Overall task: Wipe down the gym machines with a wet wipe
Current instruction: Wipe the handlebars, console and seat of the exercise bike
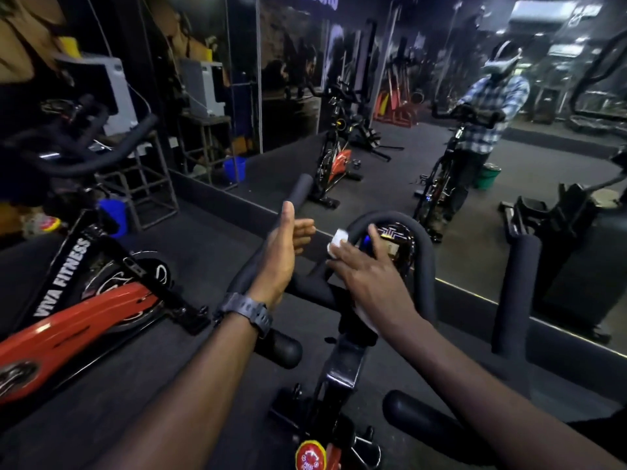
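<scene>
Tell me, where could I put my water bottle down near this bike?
Bare dark floor lies between the red bike and the handlebars, up to the mirror's edge. The handlebars are crowded: the left hand grips one bar, and the right hand presses the white wipe there.
</scene>
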